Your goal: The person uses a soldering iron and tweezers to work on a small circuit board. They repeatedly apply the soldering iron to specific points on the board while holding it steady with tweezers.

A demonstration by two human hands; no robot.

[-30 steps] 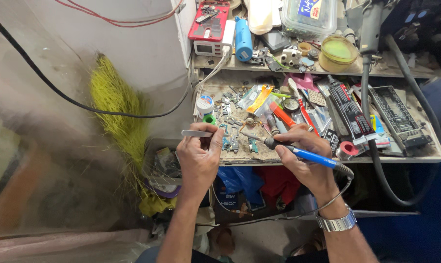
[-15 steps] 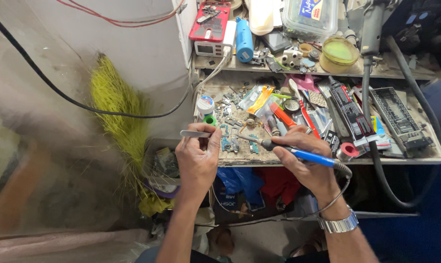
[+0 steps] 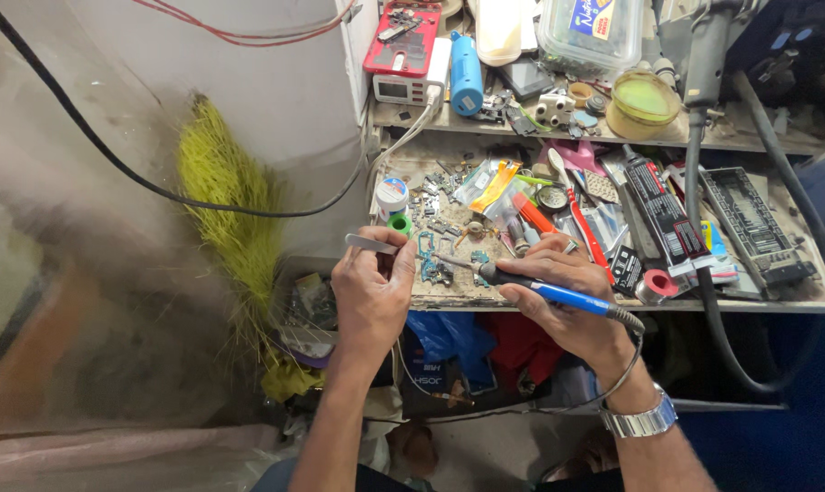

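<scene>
Landmark = small teal circuit board (image 3: 428, 259) near the workbench's (image 3: 795, 293) front edge. Everything below is relative to it.

Far left of board: yellow broom bristles (image 3: 226, 196) against the wall, black cable (image 3: 157, 182) running across them. No change across the three frames.

Just left of board: left hand (image 3: 371, 292), fingers pinched on metal tweezers (image 3: 372, 243). The tweezers' flat end sticks out away from the board; the working tips are hidden behind the fingers, so can't tell if they touch the board. A second ago this hand sat the same way, shifted only slightly. Reads as holding steady.

Above-left of board: white solder reel (image 3: 392, 194) and green tape roll (image 3: 399, 222), untouched.

At the board: soldering iron tip now lands on or right at its right edge. Over the last second the tip has stayed close to the same spot, no big travel. My read: work is on one joint, iron parked, not repositioning.

Right of board: right hand (image 3: 572, 296) wrapped around the blue-handled soldering iron (image 3: 540, 289) in a pen grip, cord trailing off toward the wrist. Steel watch (image 3: 640, 423) on that wrist.

Further right: red-handled tool (image 3: 588, 235), black tube (image 3: 660, 211), grey hose (image 3: 704, 228) hanging over the bench. All unmoved.
</scene>
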